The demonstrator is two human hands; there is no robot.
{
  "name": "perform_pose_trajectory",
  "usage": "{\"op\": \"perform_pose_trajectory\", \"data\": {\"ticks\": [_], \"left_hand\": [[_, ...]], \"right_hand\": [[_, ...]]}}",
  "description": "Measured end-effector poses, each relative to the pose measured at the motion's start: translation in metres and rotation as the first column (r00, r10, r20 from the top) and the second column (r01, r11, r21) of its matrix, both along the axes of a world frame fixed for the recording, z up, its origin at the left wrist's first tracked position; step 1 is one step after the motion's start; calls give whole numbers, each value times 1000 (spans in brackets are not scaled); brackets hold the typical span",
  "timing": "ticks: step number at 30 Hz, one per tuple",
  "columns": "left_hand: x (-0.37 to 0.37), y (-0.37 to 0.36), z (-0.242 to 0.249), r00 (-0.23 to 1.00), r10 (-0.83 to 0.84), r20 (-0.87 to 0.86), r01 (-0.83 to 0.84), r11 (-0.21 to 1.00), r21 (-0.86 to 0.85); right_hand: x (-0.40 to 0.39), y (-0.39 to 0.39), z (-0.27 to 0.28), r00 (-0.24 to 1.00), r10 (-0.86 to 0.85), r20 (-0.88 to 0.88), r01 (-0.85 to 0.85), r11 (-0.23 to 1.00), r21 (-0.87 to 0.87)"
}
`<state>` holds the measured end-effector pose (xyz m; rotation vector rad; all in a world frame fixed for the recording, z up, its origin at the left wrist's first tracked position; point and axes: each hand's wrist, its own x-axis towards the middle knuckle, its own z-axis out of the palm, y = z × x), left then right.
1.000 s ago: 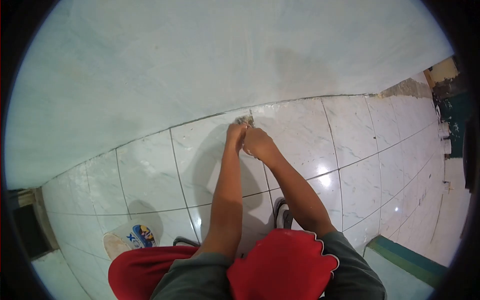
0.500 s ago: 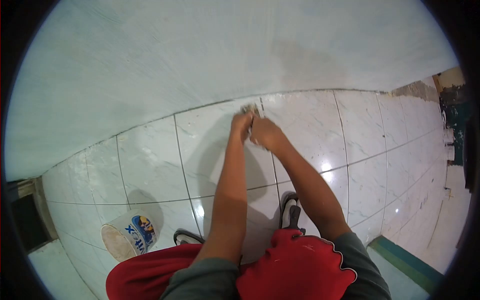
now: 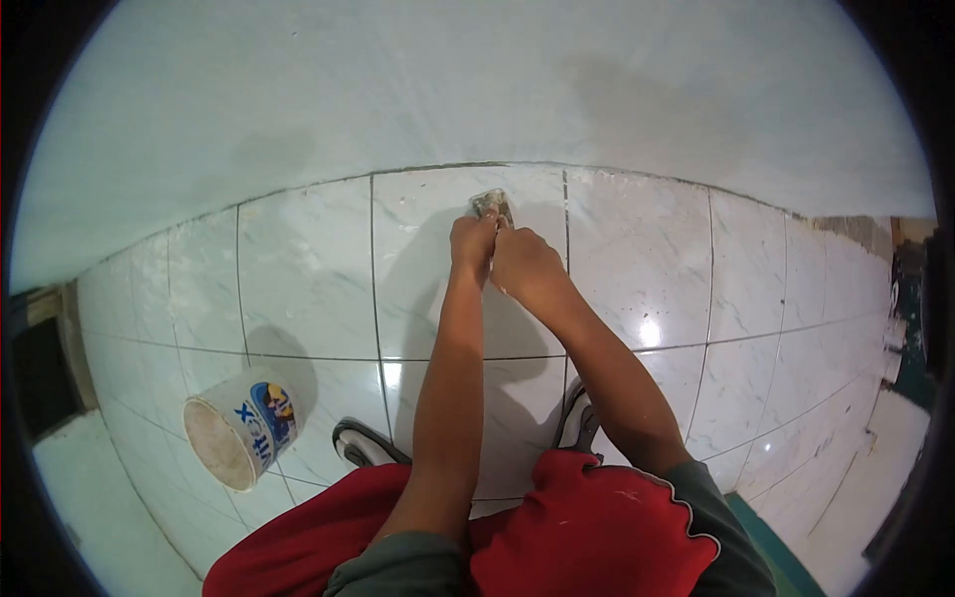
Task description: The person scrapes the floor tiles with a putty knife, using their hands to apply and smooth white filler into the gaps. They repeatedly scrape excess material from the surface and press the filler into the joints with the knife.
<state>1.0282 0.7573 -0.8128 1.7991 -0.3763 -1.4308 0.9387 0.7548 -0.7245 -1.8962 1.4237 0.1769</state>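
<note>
In the head view, both my hands are together low over the white tiled floor (image 3: 627,259), a little short of the wall's foot. My left hand (image 3: 473,244) has its fingers closed round a scraper (image 3: 490,202) with a smeared, whitish blade. Pressed close against it, my right hand (image 3: 527,261) is closed too, gripping the scraper's rear part. The blade points toward the wall (image 3: 418,90) and appears to lie at the tile surface; exact contact cannot be made out. My fingers hide most of the handle.
A white paint bucket (image 3: 224,438) with blue lettering stands tilted in view at my left, a pale material inside. My sandalled feet (image 3: 363,444) are on the tiles below my arms. A dark opening (image 3: 45,363) is at far left, and a green edge (image 3: 771,547) at lower right.
My hands and the scraper have shifted left across the tile, away from the joint they were beside. The camera view has moved, so the bucket shows further left and higher.
</note>
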Motion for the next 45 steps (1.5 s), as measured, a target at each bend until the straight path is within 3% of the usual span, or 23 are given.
{"op": "perform_pose_trajectory", "data": {"ticks": [2, 4, 6, 8, 9, 14, 16, 18, 19, 20, 23, 25, 26, 28, 30, 32, 35, 38, 39, 41, 42, 44, 45], "left_hand": [[-1, 6, 5, 994, 74, -80, -78, 996, -44], [-13, 36, -7, 1000, 11, 11, -11, 1000, -15], [-14, 38, -36, 980, 116, -162, -110, 993, 45], [-3, 22, -22, 985, 68, -158, -59, 997, 57], [3, 10, -5, 977, 33, -213, -25, 999, 42], [-6, 26, -4, 997, -15, 78, 6, 994, 108], [-16, 48, -5, 949, 264, -173, -264, 964, 22], [-2, 28, -15, 983, 163, -89, -161, 987, 27], [5, 23, -18, 999, 50, -12, -49, 998, 31], [4, 24, -18, 998, 60, -6, -60, 997, 38], [4, 10, 0, 979, 201, -19, -199, 977, 77], [-8, 41, -9, 944, 303, -129, -316, 945, -90], [-9, 46, -4, 939, 317, -133, -331, 939, -99], [-15, 60, 0, 976, 217, -25, -215, 975, 63], [-35, 57, -20, 965, 261, -33, -261, 965, -3], [-59, 34, -6, 797, 545, -261, -564, 826, 3], [-87, 2, -7, 789, 552, -269, -577, 816, -18], [-91, -6, 4, 833, 475, -285, -495, 869, 2], [-90, -6, 2, 947, 311, -84, -315, 949, -30], [-82, 3, 12, 950, -57, 307, 73, 997, -38], [-82, 10, 25, 950, -67, 305, 81, 996, -34], [-83, 22, 47, 728, 127, 674, 33, 975, -220], [-76, 22, 57, 796, 0, 605, 121, 980, -158]], "right_hand": [[1, 2, 3, 999, 26, -21, -27, 999, -42], [-7, 25, 3, 989, 68, -128, -49, 988, 147], [-9, 22, 7, 984, 108, -139, -84, 983, 165], [-8, 3, 4, 988, 154, -21, -145, 962, 230], [-4, -1, 2, 994, 107, -9, -107, 993, 49], [-6, 17, 6, 993, 116, -38, -114, 993, 42], [-9, 23, 5, 985, 167, -41, -161, 980, 113], [-4, 22, -1, 997, 77, 0, -77, 996, 49], [1, 6, 2, 998, 69, 8, -69, 984, 167], [6, -1, -4, 997, 73, 7, -72, 997, -37], [-2, 6, -10, 984, 175, -20, -176, 983, -58], [-20, 34, -18, 950, -39, 309, -2, 991, 130], [-31, 44, -25, 951, -21, 308, -17, 993, 120], [-56, 58, -33, 835, -341, 432, 238, 931, 276], [-82, 52, -26, 472, -709, 524, 377, 700, 607], [-95, 47, -36, 413, -680, 606, 392, 733, 556], [-87, 21, -56, 55, -332, 941, 490, 831, 265], [-62, -20, -60, -386, -428, 817, 439, 694, 571], [-61, -32, -66, -387, -428, 817, 443, 691, 572], [-61, -52, -76, -476, -478, 738, 292, 706, 645], [-58, -59, -78, -479, -477, 737, 299, 701, 648], [-51, -68, -79, -452, -432, 780, 365, 709, 604], [-51, -72, -76, -383, -449, 807, 383, 718, 581]]}}
